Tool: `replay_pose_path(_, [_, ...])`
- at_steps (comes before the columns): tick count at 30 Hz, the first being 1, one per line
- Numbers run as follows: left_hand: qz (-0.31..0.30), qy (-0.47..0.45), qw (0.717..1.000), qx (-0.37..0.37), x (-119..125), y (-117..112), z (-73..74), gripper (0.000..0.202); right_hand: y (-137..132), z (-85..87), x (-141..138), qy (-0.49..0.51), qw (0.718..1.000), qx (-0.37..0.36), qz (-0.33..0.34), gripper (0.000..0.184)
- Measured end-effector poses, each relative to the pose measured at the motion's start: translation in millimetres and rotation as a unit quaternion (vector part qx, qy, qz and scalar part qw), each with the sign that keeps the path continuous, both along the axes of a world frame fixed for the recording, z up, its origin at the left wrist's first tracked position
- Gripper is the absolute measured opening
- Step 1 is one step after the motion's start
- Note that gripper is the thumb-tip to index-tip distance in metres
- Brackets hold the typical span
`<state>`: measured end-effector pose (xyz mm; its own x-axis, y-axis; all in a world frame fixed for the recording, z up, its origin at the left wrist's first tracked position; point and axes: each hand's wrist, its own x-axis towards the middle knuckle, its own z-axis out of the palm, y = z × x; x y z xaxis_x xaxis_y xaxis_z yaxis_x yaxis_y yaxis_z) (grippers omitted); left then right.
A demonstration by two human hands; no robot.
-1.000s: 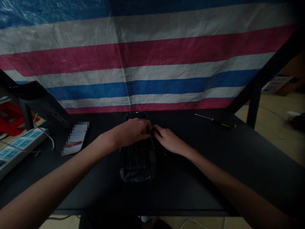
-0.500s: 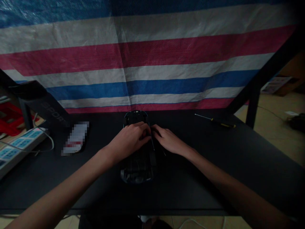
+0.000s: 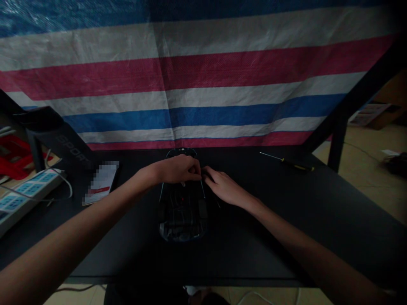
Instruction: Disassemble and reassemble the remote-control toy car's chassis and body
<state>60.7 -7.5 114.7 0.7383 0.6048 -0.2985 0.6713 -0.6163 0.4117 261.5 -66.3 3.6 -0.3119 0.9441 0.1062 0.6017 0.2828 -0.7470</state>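
A dark toy car (image 3: 181, 212) lies underside up on the black table, its length pointing away from me. My left hand (image 3: 182, 168) reaches across its far half, with fingers bent and pinched together at the car's right edge. What they pinch is too dark and small to make out. Against that same edge, my right hand (image 3: 221, 182) rests low with curled fingers holding the car's side. The fingertips of both hands almost meet there. A thin dark rod (image 3: 218, 204) pokes out below my right hand; the rest of it is hidden.
To the right lies a screwdriver (image 3: 288, 163) with a black and yellow handle. On the left are a blurred-out flat phone-like object (image 3: 103, 182), a dark "SPORT" item (image 3: 68, 140) and a white power strip (image 3: 28, 195) with a cable. A striped tarp (image 3: 203, 76) hangs behind the table.
My left hand has lifted and turned, its wrist now farther away and more level, uncovering more of the car's underside. The car's near end has shifted slightly left. My right hand has barely moved.
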Motion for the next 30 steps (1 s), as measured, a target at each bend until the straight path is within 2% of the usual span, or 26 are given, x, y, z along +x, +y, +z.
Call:
replay_pose_path(2, [-0.011,0.022,1.0,-0.017,4,0,6.8,0.024,0,0.1,0,-0.004,1.0,0.001,0.001,0.031])
replay_pose_path(6, [-0.039,0.074,0.996,0.038,13,-5,15.1,0.021,0,0.0,1,-0.009,1.0,0.006,0.001,0.031])
replay_pose_path(12, [-0.065,0.127,0.986,0.085,21,-9,16.5,0.02,1,-1.0,1,-0.018,1.0,0.005,-0.002,0.03])
replay_pose_path(18, [-0.074,0.164,0.979,0.101,30,-10,16.6,0.02,0,1.4,0,-0.019,1.0,0.008,-0.001,0.03])
replay_pose_path(21, [-0.088,0.134,0.978,0.131,26,-6,11.0,0.022,0,0.6,0,-0.019,1.0,0.009,-0.001,0.031])
replay_pose_path(24, [-0.11,0.059,0.979,0.158,15,-1,0.9,0.026,1,-3.0,0,-0.021,1.0,0.01,-0.01,0.03])
replay_pose_path(27, [-0.116,-0.02,0.983,0.141,4,5,-8.9,0.025,2,-6.8,0,-0.022,1.0,0.012,-0.016,0.029])
replay_pose_path(30, [-0.095,-0.043,0.987,0.122,0,8,-14.6,0.022,2,-7.6,0,-0.02,1.0,0.015,-0.017,0.028])
